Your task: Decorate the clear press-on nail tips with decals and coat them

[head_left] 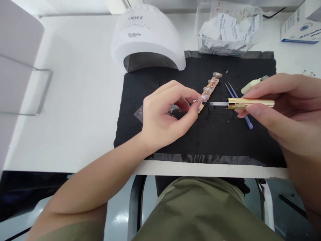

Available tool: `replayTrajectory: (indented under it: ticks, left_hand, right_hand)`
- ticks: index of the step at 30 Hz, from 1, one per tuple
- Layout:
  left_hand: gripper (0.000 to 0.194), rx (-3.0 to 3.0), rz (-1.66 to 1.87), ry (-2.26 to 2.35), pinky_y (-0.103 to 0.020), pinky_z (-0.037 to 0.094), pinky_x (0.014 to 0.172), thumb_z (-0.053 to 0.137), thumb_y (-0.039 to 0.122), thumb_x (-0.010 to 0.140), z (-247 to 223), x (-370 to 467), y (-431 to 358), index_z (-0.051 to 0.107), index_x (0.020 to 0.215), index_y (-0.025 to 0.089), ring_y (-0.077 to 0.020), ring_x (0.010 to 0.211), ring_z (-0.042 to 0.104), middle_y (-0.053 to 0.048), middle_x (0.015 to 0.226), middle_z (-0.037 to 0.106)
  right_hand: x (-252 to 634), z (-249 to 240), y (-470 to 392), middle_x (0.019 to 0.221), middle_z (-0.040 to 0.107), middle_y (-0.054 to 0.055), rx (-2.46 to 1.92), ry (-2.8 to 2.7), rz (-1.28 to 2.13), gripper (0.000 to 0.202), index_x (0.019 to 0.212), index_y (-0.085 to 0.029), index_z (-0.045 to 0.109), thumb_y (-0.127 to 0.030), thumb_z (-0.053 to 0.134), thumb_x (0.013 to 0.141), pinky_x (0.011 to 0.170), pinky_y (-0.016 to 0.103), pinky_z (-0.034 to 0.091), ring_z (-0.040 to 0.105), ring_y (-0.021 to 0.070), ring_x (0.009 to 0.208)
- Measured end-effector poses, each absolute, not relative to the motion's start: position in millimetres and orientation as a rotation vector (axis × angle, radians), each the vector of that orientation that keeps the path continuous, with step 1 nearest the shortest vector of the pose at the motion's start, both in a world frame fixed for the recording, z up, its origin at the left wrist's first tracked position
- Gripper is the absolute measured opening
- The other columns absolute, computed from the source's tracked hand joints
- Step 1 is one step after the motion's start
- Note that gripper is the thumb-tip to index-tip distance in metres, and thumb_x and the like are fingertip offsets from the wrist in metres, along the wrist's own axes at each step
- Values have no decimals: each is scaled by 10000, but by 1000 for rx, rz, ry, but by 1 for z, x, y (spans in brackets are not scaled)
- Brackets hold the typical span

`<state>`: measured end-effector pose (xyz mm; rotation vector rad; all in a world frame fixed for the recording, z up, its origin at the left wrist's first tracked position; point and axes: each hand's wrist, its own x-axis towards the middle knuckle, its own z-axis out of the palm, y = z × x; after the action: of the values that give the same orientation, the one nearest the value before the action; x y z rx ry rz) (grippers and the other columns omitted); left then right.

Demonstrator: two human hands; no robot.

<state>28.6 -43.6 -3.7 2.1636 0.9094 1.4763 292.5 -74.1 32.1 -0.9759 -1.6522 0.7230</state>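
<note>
Over the black mat (208, 140), my left hand (168, 113) pinches a small decorated false nail (204, 98) on a metal stem between thumb and fingertips. My right hand (288, 110) is closed around a gold-handled brush (237, 103). The brush's thin tip points left and comes close to the false nail; I cannot tell if they touch. Behind the pinched nail lies a wooden strip (214, 85) bearing several more decorated nails. Purple tweezers (249, 123) lie partly beneath my right hand. A cream-coloured object (250, 86) with a grey end shows beside its fingers, partly hidden.
A white nail lamp (150, 35) stands at the back left. Behind the mat, a clear plastic box (208, 48) holds alcohol pad packets. An alcohol pad carton (298, 28) is at the far right. A clear sheet with small pieces (138, 113) lies partly behind my left hand.
</note>
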Motion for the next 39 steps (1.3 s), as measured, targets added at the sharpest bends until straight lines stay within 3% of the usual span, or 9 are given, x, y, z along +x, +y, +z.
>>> replayTrajectory:
  ticks: [6, 14, 21, 28, 35, 39]
  left_hand:
    - [111, 2175, 1463, 914, -313, 590, 618, 798, 162, 1011, -2, 28, -44, 784, 1000, 272, -126, 662, 689, 10, 877, 812]
    - [92, 2218, 1555, 818, -241, 584, 569, 838, 145, 962, -4, 29, -39, 787, 978, 220, -93, 617, 663, 6, 847, 806]
    - [111, 2177, 1500, 890, -283, 602, 580, 796, 159, 1019, -1, 30, -44, 788, 994, 267, -119, 643, 688, 9, 876, 815]
    - [92, 2228, 1561, 802, -217, 566, 534, 841, 167, 977, -4, 29, -37, 788, 997, 240, -88, 622, 680, 13, 853, 808]
    - [90, 2158, 1509, 895, -266, 580, 574, 805, 176, 1013, -3, 30, -43, 797, 997, 264, -109, 643, 687, 13, 871, 810]
    - [68, 2197, 1544, 826, -226, 570, 554, 831, 184, 995, -5, 29, -39, 794, 993, 242, -91, 626, 678, 17, 859, 809]
  right_hand:
    - [292, 32, -74, 892, 853, -50, -946, -1658, 744, 382, 1183, -410, 910, -171, 908, 885, 554, 429, 616, 770, 203, 749]
    - [289, 31, -76, 892, 851, -80, -1055, -1569, 748, 345, 1109, -380, 921, -128, 929, 873, 680, 336, 686, 781, 134, 779]
    - [288, 32, -76, 862, 854, -75, -1077, -1547, 724, 305, 1067, -349, 921, -123, 935, 863, 650, 322, 674, 770, 130, 739]
    - [291, 27, -73, 862, 858, -51, -1113, -1553, 668, 256, 1045, -328, 923, -159, 945, 854, 609, 330, 702, 801, 164, 733]
    - [290, 29, -74, 875, 864, -63, -1158, -1536, 669, 218, 1013, -317, 917, -157, 942, 867, 682, 269, 706, 796, 122, 756]
    - [289, 28, -73, 862, 862, -67, -1150, -1541, 658, 228, 1002, -324, 918, -155, 946, 852, 651, 297, 713, 796, 141, 737]
